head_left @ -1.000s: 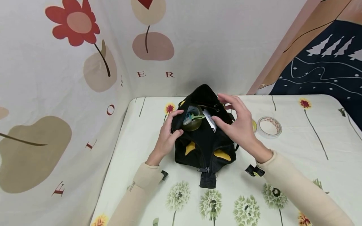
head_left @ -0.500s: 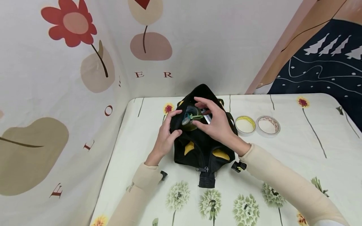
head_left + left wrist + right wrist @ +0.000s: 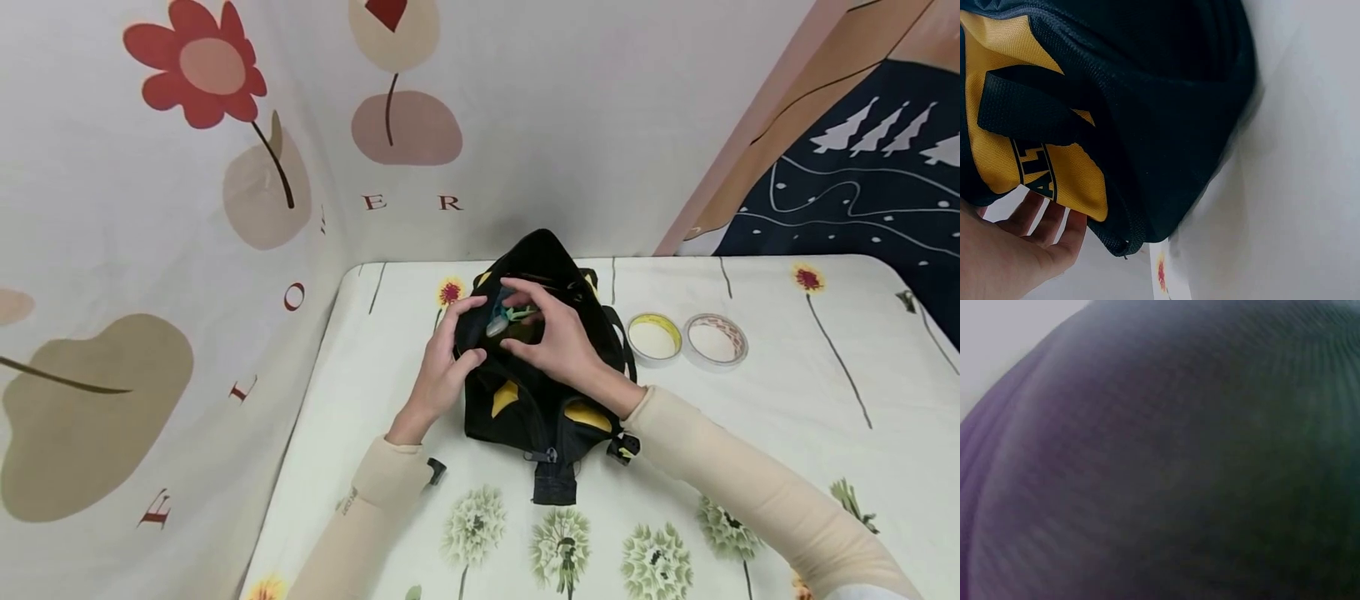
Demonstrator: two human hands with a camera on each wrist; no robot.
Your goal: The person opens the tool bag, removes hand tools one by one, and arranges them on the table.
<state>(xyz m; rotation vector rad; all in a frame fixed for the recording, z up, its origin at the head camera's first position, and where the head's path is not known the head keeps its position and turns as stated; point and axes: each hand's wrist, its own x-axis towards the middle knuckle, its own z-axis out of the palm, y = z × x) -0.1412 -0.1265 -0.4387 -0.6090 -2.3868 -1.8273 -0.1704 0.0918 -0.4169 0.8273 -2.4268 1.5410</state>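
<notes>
A small black backpack [image 3: 517,417] with yellow patches lies unzipped on the table, its mouth held wide. My left hand [image 3: 438,375] grips the left edge of the opening, thumb on top. In the left wrist view, fingers of the left hand [image 3: 1035,250] lie against the bag's yellow panel [image 3: 1075,169], which carries black lettering. My right hand [image 3: 562,337] reaches into the mouth, thumb and fingers spread in a curve. Between them shows a clear-and-blue item [image 3: 497,323] with a light-green strip [image 3: 519,314]. Blurred dark fabric [image 3: 1166,456] fills most of the right wrist view.
Two tape rolls lie flat right of the bag: one with a yellow core [image 3: 655,336] and one with red print inside [image 3: 716,339]. A flower-print cloth covers the table [image 3: 787,467]. Patterned curtains [image 3: 570,125] hang behind and at the left.
My right hand has moved left from the bag's right rim into its mouth, covering the white card inside. The yellow-cored tape roll has come into full view. The left hand keeps its hold.
</notes>
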